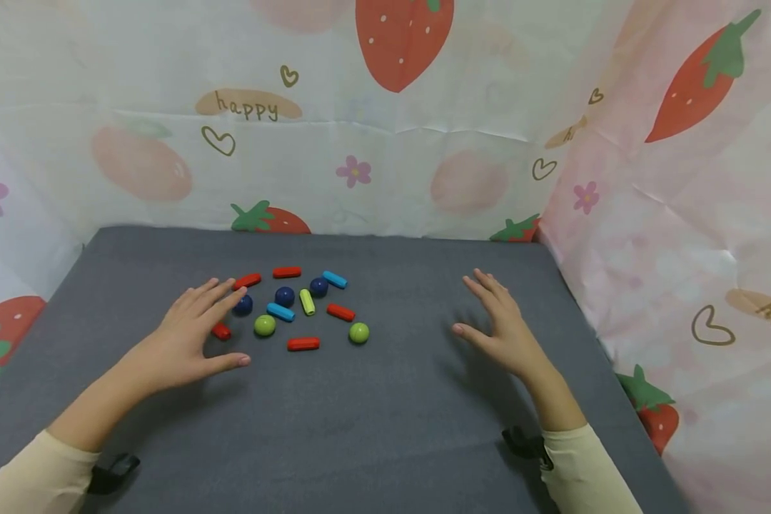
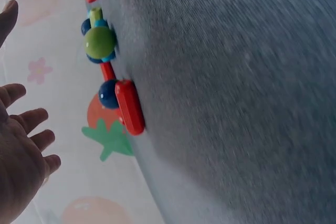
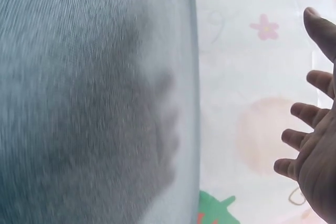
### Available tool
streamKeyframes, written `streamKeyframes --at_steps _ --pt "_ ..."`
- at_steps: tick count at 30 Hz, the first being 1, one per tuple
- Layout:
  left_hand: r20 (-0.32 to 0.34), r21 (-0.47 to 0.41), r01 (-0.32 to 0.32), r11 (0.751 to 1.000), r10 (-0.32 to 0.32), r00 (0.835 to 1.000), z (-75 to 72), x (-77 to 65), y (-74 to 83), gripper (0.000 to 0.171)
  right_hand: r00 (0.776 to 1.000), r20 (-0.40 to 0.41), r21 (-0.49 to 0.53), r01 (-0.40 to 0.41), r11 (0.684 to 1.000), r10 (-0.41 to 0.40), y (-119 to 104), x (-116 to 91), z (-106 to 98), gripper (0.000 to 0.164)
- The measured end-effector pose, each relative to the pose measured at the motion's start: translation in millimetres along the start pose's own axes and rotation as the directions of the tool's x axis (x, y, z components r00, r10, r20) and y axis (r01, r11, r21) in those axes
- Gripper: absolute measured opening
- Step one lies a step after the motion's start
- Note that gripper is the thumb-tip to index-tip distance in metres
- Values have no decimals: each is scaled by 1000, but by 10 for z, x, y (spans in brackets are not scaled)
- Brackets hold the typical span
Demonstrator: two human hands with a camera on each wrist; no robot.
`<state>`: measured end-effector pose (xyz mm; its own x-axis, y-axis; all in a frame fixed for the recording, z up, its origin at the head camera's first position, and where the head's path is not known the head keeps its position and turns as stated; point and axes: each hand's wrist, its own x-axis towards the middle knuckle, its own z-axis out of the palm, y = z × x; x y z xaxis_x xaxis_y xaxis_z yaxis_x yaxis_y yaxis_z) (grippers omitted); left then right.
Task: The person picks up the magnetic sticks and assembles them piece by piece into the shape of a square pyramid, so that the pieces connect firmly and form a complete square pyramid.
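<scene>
My left hand (image 1: 183,343) is held over the left part of the grey table, fingers spread and nothing in its grasp. In the head view it partly overlaps a dark blue ball (image 1: 243,305) and a red stick-shaped bead (image 1: 221,331). Around it lie more beads: several red sticks (image 1: 303,344), two light blue sticks (image 1: 280,312), a yellow-green stick (image 1: 307,302), two lime green balls (image 1: 265,326) and other dark blue balls (image 1: 285,296). Away to the right, my right hand (image 1: 504,332) hovers with extended fingers, holding nothing, its shadow falling beside it.
Grey cloth (image 1: 385,428) covers the table. A strawberry-print curtain (image 1: 392,178) stands along the back edge and both sides. Each wrist wears a black strap (image 1: 112,474). One lime green ball (image 1: 359,333) lies at the cluster's right edge.
</scene>
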<state>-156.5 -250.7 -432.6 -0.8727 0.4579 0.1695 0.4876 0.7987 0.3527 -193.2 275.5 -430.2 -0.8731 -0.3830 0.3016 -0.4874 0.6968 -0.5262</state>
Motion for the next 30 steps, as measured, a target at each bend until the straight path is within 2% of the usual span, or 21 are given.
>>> streamKeyframes --at_steps 12,16,23,30 --pt "12 -46 -61 997 61 998 136 206 129 94 1000 30 110 -8 994 5 -123 99 187 83" --pt "40 -62 -48 997 51 998 192 268 179 91 999 44 140 -14 990 8 -178 139 252 83" --pt "71 -96 14 995 -7 997 269 357 314 83 998 56 166 -13 986 4 -265 206 375 82" --pt "86 -106 25 994 -16 996 336 458 428 77 997 72 190 -6 982 -7 -338 270 494 79"
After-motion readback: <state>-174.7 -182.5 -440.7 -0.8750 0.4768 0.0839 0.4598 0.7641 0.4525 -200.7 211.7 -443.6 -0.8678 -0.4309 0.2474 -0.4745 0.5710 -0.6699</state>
